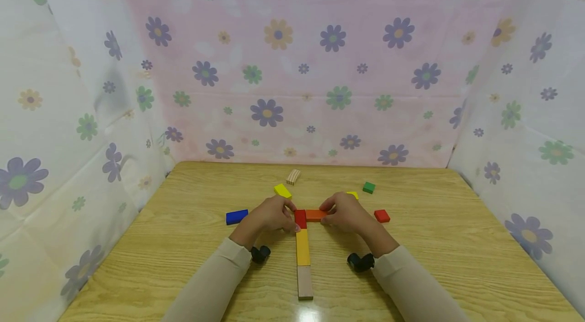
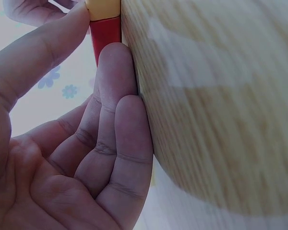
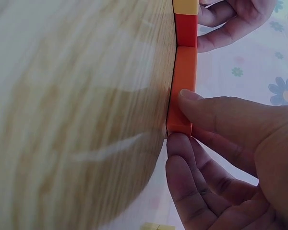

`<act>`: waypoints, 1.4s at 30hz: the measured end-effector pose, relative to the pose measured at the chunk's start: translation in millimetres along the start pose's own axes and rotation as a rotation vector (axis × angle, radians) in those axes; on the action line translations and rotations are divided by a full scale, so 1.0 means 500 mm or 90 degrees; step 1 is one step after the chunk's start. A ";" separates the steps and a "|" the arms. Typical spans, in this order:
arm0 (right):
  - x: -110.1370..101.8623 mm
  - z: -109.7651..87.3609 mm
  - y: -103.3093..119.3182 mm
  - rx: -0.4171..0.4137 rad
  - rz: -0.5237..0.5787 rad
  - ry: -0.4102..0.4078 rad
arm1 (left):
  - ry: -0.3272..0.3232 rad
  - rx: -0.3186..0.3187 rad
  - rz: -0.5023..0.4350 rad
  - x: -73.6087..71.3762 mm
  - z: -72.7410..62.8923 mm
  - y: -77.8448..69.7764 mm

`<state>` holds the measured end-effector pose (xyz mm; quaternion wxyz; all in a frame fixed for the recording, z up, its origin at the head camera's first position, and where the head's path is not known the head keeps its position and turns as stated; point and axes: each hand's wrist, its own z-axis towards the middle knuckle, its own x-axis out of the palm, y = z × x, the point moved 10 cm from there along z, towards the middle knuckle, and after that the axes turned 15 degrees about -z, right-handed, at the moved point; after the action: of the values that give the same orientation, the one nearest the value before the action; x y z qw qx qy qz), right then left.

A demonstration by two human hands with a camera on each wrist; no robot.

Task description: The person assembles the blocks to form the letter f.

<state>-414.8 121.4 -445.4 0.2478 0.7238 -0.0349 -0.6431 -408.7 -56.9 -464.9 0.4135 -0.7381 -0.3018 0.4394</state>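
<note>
On the wooden table, a red block (image 1: 300, 219), a yellow-orange block (image 1: 303, 248) and a plain wood block (image 1: 304, 282) lie end to end in a line. An orange block (image 1: 315, 216) extends to the right from the red one, forming a corner. My left hand (image 1: 273, 214) holds the red block from its left side, index finger at the far end and thumb by the seam with the yellow-orange block (image 2: 104, 9). At the orange block's right end, my right hand (image 1: 346, 214) pinches it between thumb (image 3: 189, 96) and fingers.
Left of my left hand is a blue block (image 1: 237, 217). Farther back lie a yellow block (image 1: 283, 191) and a ridged wood piece (image 1: 293, 176). A second yellow block (image 1: 352, 194), partly hidden, a green block (image 1: 368, 187) and a small red block (image 1: 382, 216) lie rightward. Flowered cloth (image 1: 311, 83) encloses the table.
</note>
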 end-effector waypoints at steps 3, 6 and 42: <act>0.000 -0.001 0.001 0.003 0.002 0.000 | 0.001 -0.002 0.000 0.000 0.001 0.001; 0.000 -0.002 0.002 0.005 0.005 0.001 | 0.001 -0.001 0.001 -0.001 0.000 0.001; 0.002 -0.003 -0.001 -0.005 0.024 0.006 | 0.009 0.020 -0.010 -0.001 -0.012 -0.007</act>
<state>-413.4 121.9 -446.3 0.2628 0.7252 -0.0448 -0.6348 -403.8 -57.9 -459.9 0.4310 -0.7321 -0.2976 0.4355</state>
